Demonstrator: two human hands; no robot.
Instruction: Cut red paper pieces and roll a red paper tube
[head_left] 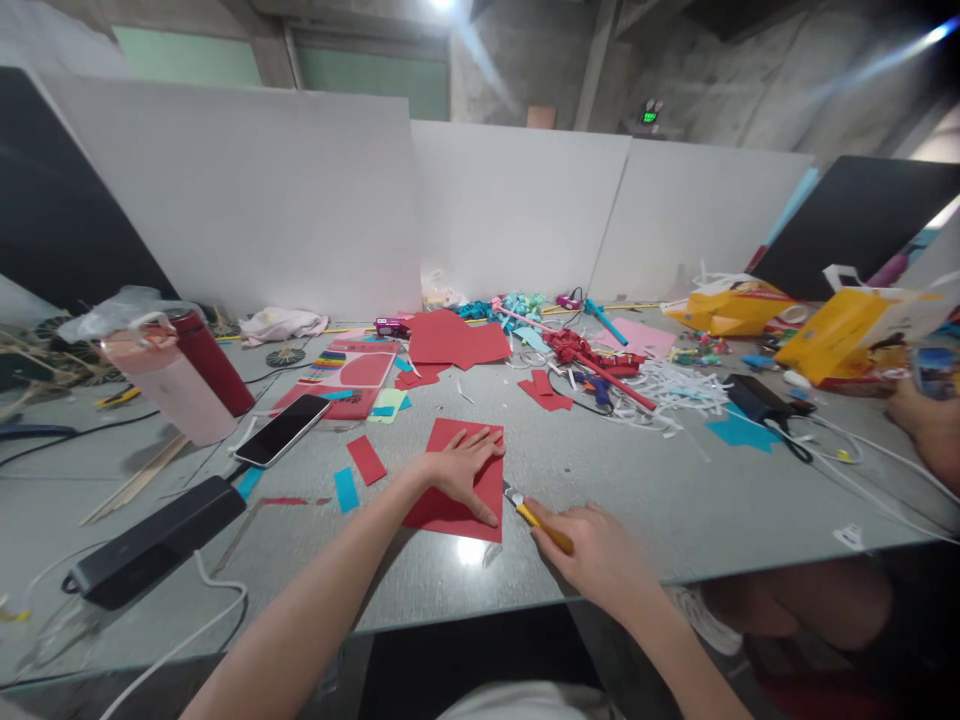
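My left hand (466, 473) lies flat with its fingers spread on a red sheet of paper (442, 516), pressing it to the table. In my right hand (596, 550) is a yellow utility knife (536, 520), its blade end pointing up and left at the sheet's right edge. Whether the blade touches the paper I cannot tell. Left of the sheet lie a small red paper strip (366, 460) and a blue paper strip (346, 490). Behind it sits a larger piece of red paper (459, 340).
A phone (283, 430), a black power strip (161, 540) and a pink bottle (172, 385) stand or lie at left. Shredded white paper (682, 390) and red sticks (607, 370) lie at back right. A person's hand (926, 420) holds a phone at far right.
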